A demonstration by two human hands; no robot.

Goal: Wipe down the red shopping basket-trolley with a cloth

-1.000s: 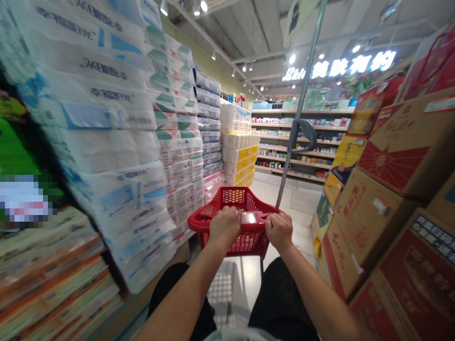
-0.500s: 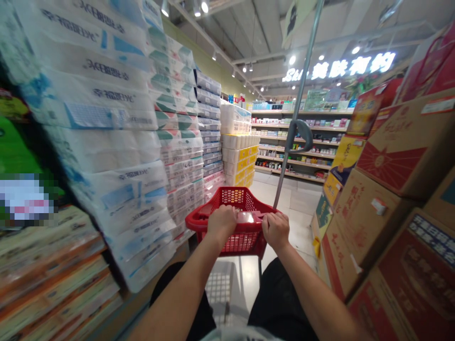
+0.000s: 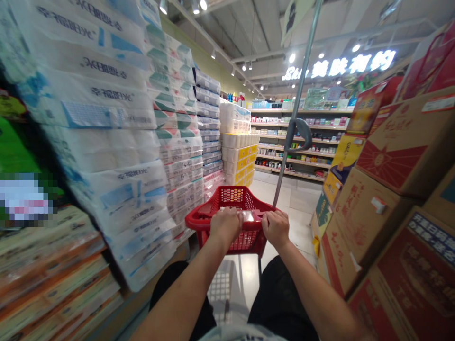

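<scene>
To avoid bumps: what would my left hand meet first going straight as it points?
Your left hand grips the red basket's near rim, so that comes first; beyond, probably the basket's far wall, though depth is unclear.

One left hand (image 3: 226, 224), one right hand (image 3: 276, 228), one red basket (image 3: 197, 224), one metal pole (image 3: 305, 61), one grey handle (image 3: 290, 136), one lit sign (image 3: 321, 69); farther back, perhaps six shelves (image 3: 320, 126).

Bright ceiling spots (image 3: 203, 5) at 11 to 12, lit sign (image 3: 351, 65) blooming white at 2. Glare on red basket (image 3: 249, 242) at 5, gridded shadow on floor (image 3: 301, 222) at 6. Wide-angle stretch at edges; packs (image 3: 53, 274) smeared at 8, pixelated patch (image 3: 24, 196) at 9.
</scene>
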